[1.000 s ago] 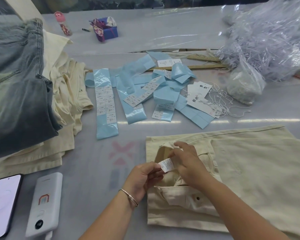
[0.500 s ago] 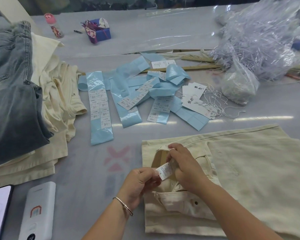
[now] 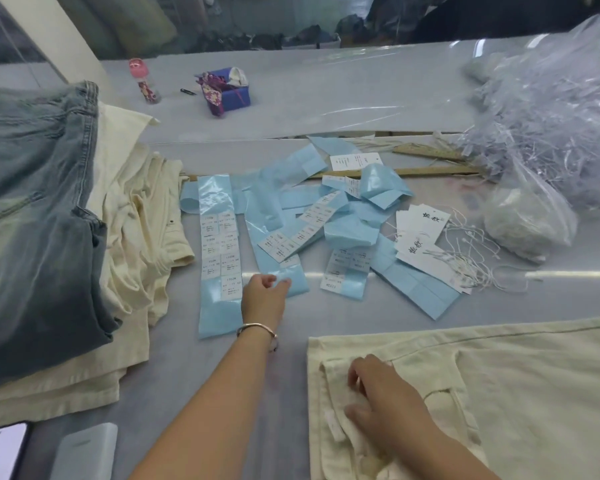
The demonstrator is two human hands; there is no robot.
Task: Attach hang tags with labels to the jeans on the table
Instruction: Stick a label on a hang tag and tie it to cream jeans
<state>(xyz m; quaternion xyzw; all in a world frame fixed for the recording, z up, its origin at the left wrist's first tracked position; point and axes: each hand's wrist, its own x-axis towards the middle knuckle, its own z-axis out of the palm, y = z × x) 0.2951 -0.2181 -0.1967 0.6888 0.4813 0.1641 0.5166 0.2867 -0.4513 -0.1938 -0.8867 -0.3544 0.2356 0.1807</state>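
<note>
Head view: the table [image 3: 361, 98] is crowded at its left and right edges; bare surface shows between the folded pile at left and the cream jeans [image 3: 499, 393] at lower right, and across the far side. The left hand [image 3: 262, 299] reaches over that bare strip to the blue backing strips [image 3: 215, 244]; its fingers are loosely curled, tips touching the near end of one strip, grasping nothing that I can tell. The right hand [image 3: 385, 400] lies flat and released on the jeans' waistband, fingers spread. One pair of cream jeans lies under that hand, cut off by the frame's right and bottom edges. At left, one blue pair [image 3: 32, 220] sits on top of cream ones; how many cream ones cannot be counted. The longest strip carries about nine white labels [image 3: 222, 251]. White hang tags [image 3: 423, 237] with strings lie fanned just right of the strips, their count unclear. A phone [image 3: 0, 452] and a white device [image 3: 84, 455] are cut off at bottom left
</note>
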